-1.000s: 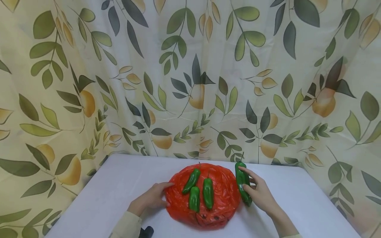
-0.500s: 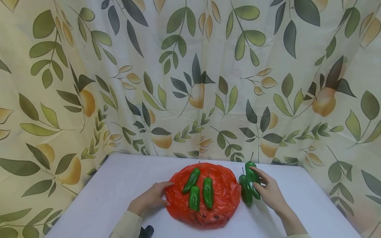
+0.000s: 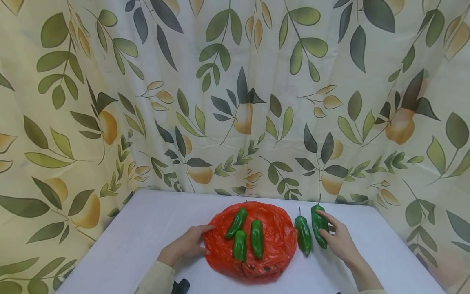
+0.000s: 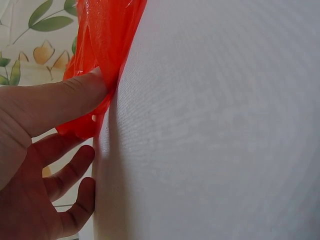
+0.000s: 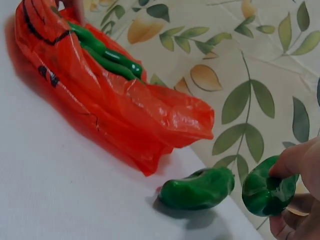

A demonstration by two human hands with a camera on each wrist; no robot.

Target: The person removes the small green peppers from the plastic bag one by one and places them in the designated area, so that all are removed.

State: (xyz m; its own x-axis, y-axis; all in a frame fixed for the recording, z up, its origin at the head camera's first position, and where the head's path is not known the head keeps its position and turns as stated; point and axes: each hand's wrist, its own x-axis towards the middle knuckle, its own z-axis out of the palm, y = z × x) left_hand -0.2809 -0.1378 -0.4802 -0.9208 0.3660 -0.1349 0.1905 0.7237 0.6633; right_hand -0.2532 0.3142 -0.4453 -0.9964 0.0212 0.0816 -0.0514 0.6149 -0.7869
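A red plastic bag [image 3: 277, 245] lies spread on the white table, with three green peppers on it, among them a stemmed pepper [image 3: 257, 239]. My left hand [image 3: 189, 244] holds the bag's left edge; in the left wrist view its thumb [image 4: 75, 97] lies against the red plastic and the other fingers curl behind and below. To the right of the bag, one green pepper [image 3: 303, 234] rests on the table. My right hand [image 3: 341, 241] pinches another green pepper [image 3: 319, 228] beside it, stem pointing away from me. Whether that pepper touches the table I cannot tell.
The white table [image 3: 158, 212] reaches back to a leaf-and-fruit patterned curtain [image 3: 235, 102]. A small black object [image 3: 180, 286] shows beside the left sleeve [image 3: 157, 278]. Black markings [image 3: 253, 268] are on the bag's near side.
My right hand has moved right with its green pepper, away from the bag. The pepper left on the table, first hidden, now lies apart from the held one. My left hand has stayed put.
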